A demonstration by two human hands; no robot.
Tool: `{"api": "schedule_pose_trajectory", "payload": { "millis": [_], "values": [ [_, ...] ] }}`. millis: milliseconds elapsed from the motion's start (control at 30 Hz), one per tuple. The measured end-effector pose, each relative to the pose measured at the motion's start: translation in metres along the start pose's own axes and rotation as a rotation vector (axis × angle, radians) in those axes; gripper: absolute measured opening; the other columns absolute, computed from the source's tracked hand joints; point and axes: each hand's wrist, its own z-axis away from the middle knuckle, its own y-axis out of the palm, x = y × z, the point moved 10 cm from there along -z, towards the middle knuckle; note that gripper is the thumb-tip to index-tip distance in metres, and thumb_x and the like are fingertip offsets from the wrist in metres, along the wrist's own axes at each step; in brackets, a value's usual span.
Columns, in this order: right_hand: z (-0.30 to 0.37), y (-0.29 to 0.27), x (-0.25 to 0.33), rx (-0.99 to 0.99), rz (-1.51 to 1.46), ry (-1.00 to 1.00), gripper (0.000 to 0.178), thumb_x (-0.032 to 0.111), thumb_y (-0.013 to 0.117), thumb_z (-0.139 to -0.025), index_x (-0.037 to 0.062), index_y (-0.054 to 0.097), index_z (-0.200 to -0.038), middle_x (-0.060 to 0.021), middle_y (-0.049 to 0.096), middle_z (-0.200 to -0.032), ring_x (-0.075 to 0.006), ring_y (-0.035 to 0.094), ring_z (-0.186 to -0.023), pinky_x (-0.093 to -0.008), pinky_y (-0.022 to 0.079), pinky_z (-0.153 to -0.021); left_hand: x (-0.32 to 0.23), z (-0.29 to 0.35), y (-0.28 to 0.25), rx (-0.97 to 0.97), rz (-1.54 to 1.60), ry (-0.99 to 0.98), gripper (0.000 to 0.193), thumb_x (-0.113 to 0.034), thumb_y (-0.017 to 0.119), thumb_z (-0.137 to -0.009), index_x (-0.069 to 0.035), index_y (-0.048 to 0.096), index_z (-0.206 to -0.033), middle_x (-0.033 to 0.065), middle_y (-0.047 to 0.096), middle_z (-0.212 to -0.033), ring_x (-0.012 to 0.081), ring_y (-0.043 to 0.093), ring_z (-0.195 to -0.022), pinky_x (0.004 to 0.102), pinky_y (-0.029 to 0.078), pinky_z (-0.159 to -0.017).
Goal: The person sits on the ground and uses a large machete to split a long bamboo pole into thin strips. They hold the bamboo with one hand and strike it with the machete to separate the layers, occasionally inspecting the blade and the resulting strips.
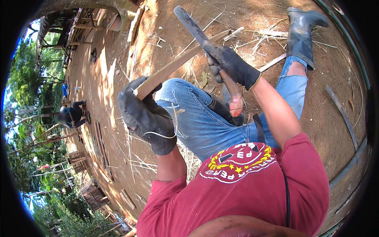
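My left hand [148, 114], in a black glove, is closed round the near end of a long flat strip of split bamboo or wood [169, 67]. The strip slants up and to the right, away from me. In my right hand [233, 65], also gloved in black, is a machete [189, 25] with a dark blade and a brown handle [233, 93]. Its blade crosses the strip near the far end; whether the edge touches it I cannot tell. A thin pale fibre [161, 135] hangs on the left glove.
My legs in torn jeans [193, 118] and a rubber boot [302, 35] stretch over bare soil. Pale shavings [268, 35] litter the ground. A flat strip [342, 112] lies at right. Another person [73, 114] is far left, near small woven cages [94, 195].
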Motion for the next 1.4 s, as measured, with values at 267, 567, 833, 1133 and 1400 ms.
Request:
{"api": "schedule_pose_trajectory", "payload": {
  "millis": [267, 567, 833, 1133, 1400],
  "values": [
    [0.041, 0.055, 0.046, 0.049, 0.082, -0.075, 0.052, 0.054, 0.047, -0.099, 0.0057, 0.049, -0.078, -0.002, 0.05, -0.057, -0.0116, 0.05, -0.041, -0.026, 0.044, -0.04, -0.006, 0.003, 0.008, 0.027, 0.031, -0.023, 0.044, -0.035, 0.04, -0.105, 0.005, 0.058, -0.103, 0.0149, 0.06, -0.102, 0.0219, 0.064, -0.085, 0.0314, 0.055, -0.077],
    [0.075, 0.109, 0.073, 0.25, 0.081, -0.21, 0.05, 0.05, 0.048, -0.099, 0.0021, 0.057, -0.087, -0.0026, 0.052, -0.06, -0.0122, 0.054, -0.046, -0.0262, 0.046, -0.042, 0.0, 0.005, 0.017, 0.044, 0.13, -0.107, 0.044, -0.038, 0.043, -0.104, 0.003, 0.057, -0.109, 0.014, 0.06, -0.103, 0.0205, 0.063, -0.09, 0.0325, 0.052, -0.082],
    [0.111, 0.176, 0.114, 0.192, 0.429, -0.653, 0.052, 0.052, 0.05, -0.098, 0.001, 0.062, -0.096, -0.0039, 0.056, -0.062, -0.0124, 0.056, -0.048, -0.0266, 0.049, -0.046, 0.046, 0.006, -0.022, -0.095, 0.278, -0.24, 0.04, -0.036, 0.047, -0.103, 0.001, 0.055, -0.118, 0.0135, 0.063, -0.108, 0.0215, 0.064, -0.098, 0.0344, 0.052, -0.088],
    [0.087, 0.039, 0.095, -0.259, -0.041, -0.394, 0.03, 0.03, 0.07, -0.091, 0.0019, 0.062, -0.097, -0.0006, 0.058, -0.062, -0.0059, 0.052, -0.046, -0.0219, 0.044, -0.042, 0.002, -0.01, 0.012, -0.019, 0.208, -0.098, 0.039, -0.035, 0.046, -0.103, 0.002, 0.058, -0.107, 0.0151, 0.064, -0.102, 0.021, 0.065, -0.086, 0.0325, 0.054, -0.079],
    [0.097, 0.105, 0.147, 0.015, 0.379, -0.642, 0.036, 0.021, 0.081, -0.078, 0.0001, 0.069, -0.105, -0.0029, 0.071, -0.087, -0.0055, 0.064, -0.081, -0.0247, 0.053, -0.073, 0.0, -0.009, 0.028, 0.101, 0.165, 0.041, 0.054, -0.048, 0.039, -0.103, 0.002, 0.057, -0.11, 0.013, 0.064, -0.1, 0.0189, 0.065, -0.089, 0.0317, 0.055, -0.084]
  ]
}}
